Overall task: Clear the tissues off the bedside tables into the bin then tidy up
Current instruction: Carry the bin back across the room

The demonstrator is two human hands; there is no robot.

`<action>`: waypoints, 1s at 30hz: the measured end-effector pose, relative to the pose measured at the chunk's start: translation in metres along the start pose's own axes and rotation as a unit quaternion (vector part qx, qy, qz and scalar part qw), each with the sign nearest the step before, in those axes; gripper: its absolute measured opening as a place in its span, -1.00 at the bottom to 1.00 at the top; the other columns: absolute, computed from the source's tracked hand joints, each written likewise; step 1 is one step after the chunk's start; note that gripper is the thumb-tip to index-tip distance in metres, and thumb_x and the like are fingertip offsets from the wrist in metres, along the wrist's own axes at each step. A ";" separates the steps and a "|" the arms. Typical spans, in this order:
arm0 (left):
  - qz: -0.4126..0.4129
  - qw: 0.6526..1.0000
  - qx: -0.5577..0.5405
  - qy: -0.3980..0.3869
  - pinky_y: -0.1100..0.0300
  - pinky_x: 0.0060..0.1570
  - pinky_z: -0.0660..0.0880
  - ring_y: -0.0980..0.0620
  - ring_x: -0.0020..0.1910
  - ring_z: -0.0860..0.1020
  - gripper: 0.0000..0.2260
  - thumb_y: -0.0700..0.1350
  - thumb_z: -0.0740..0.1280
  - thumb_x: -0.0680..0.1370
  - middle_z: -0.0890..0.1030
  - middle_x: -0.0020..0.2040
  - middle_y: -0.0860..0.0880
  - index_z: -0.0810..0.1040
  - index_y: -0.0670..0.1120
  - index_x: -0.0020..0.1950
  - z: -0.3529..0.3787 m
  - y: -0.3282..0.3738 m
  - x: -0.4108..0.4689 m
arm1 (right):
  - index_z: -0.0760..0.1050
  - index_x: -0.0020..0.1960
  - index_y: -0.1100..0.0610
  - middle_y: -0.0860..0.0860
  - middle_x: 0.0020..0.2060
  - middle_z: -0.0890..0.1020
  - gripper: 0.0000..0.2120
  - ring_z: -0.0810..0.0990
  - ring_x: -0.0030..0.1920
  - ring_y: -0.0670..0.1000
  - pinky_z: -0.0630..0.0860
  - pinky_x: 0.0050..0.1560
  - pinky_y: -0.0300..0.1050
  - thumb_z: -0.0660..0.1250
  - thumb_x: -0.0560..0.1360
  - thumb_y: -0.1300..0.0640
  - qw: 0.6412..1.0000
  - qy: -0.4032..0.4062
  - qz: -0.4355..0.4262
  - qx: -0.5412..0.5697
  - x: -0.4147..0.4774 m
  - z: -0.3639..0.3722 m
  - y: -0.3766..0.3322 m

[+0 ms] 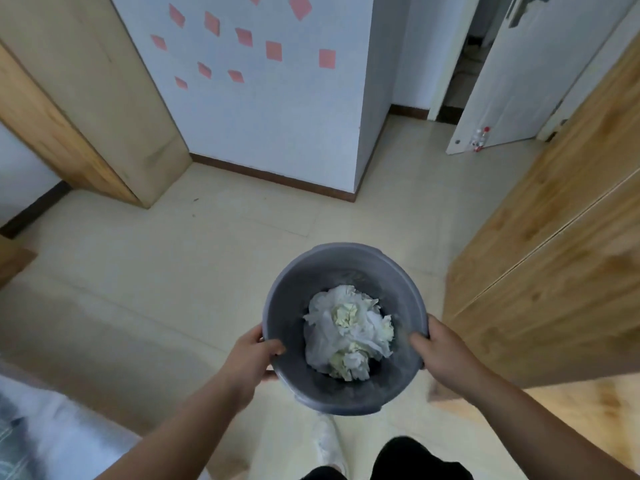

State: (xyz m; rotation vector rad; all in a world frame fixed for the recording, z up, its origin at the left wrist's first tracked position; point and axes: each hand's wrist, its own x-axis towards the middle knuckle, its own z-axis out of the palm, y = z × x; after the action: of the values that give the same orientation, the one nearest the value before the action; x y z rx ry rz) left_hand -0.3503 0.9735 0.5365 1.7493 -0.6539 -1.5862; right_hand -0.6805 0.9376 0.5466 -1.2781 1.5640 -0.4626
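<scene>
**Grey bin held over the tiles**

Pale floor tiles (173, 271) lie below. Both hands grip the grey bin (298, 282) by its rim, left hand (251, 358) and right hand (443, 355) on opposite sides. Crumpled tissues (349, 330) sit inside.

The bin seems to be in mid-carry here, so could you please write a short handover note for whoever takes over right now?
Left hand: gripping the left rim of the grey bin.
Right hand: gripping the right rim.
Bin: held above the tiled floor, upright, facing a wall with pink notes.
Tissues: crumpled white and yellowish ones lie inside the bin.
Done: tissues are binned.
Left: probably set the bin down and tidy; the bedside tables are out of view, so check them.
</scene>
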 end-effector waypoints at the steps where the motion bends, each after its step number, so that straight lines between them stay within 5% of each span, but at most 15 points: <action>1: 0.005 1.000 0.003 -0.003 0.09 -0.27 0.67 -0.18 0.02 0.72 -0.54 -0.21 0.38 0.28 0.79 -0.01 -0.05 0.70 0.06 0.15 0.001 0.021 0.014 | 0.53 0.08 -0.20 -0.21 -0.18 0.69 -0.81 0.61 -0.27 -0.25 0.50 -0.21 -0.17 0.26 0.53 0.03 1.000 0.002 -0.003 0.001 0.017 -0.007 -0.013; 4: 0.019 1.000 0.003 -0.013 0.04 -0.21 0.70 -0.14 0.00 0.75 -0.57 -0.21 0.39 0.30 0.78 0.03 -0.03 0.73 0.14 0.09 0.005 0.076 0.058 | 0.54 0.13 -0.20 -0.18 -0.12 0.72 -0.74 0.69 -0.15 -0.11 0.57 -0.18 -0.08 0.27 0.44 -0.08 1.000 0.015 -0.008 0.000 0.073 -0.030 -0.048; 8: 0.022 1.000 -0.002 -0.022 0.04 -0.18 0.71 -0.08 -0.04 0.76 -0.60 -0.21 0.39 0.32 0.79 0.01 -0.01 0.74 0.18 0.05 0.017 0.134 0.122 | 0.54 0.14 -0.16 -0.08 -0.12 0.74 -0.82 0.71 -0.15 0.05 0.64 -0.11 0.07 0.31 0.56 0.01 1.000 0.011 -0.018 -0.007 0.162 -0.056 -0.077; 12: 0.005 1.000 0.000 0.003 0.04 -0.18 0.69 -0.15 0.04 0.73 -0.57 -0.21 0.38 0.31 0.78 0.04 -0.04 0.72 0.09 0.13 0.027 0.179 0.193 | 0.54 0.12 -0.17 -0.18 -0.17 0.73 -0.66 0.70 -0.22 -0.07 0.62 -0.26 -0.16 0.28 0.39 -0.22 0.999 -0.023 -0.020 0.022 0.254 -0.066 -0.101; 17: -0.023 0.999 -0.013 0.044 0.09 -0.24 0.68 -0.14 0.01 0.74 -0.61 -0.33 0.36 0.45 0.79 0.01 -0.05 0.70 0.03 0.17 0.028 0.236 0.276 | 0.56 0.16 -0.07 -0.11 -0.15 0.74 -0.79 0.71 -0.21 -0.07 0.59 -0.30 -0.22 0.32 0.54 0.09 0.997 -0.078 -0.004 0.026 0.375 -0.084 -0.144; 20: -0.022 0.997 -0.029 0.062 0.11 -0.23 0.67 -0.09 0.00 0.74 -0.61 -0.35 0.34 0.51 0.79 0.01 -0.03 0.68 0.04 0.20 0.025 0.273 0.311 | 0.57 0.10 -0.08 -0.03 -0.13 0.73 -0.83 0.67 -0.21 0.01 0.61 -0.21 -0.06 0.34 0.53 0.09 0.995 -0.095 -0.016 -0.006 0.440 -0.100 -0.196; 30: -0.009 0.993 -0.070 0.093 0.10 -0.22 0.69 -0.05 -0.05 0.75 -0.63 -0.36 0.36 0.52 0.78 -0.03 0.01 0.67 0.05 0.19 -0.040 0.370 0.459 | 0.57 0.02 -0.07 -0.16 -0.27 0.70 -0.86 0.60 -0.37 -0.19 0.55 -0.34 -0.26 0.30 0.53 0.13 0.988 -0.137 -0.029 -0.064 0.622 -0.064 -0.311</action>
State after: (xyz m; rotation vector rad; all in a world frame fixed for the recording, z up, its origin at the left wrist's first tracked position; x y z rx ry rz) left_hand -0.2220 0.3970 0.5217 1.7753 -0.4287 -1.4231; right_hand -0.5311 0.2558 0.5340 -1.4244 1.3441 -0.2128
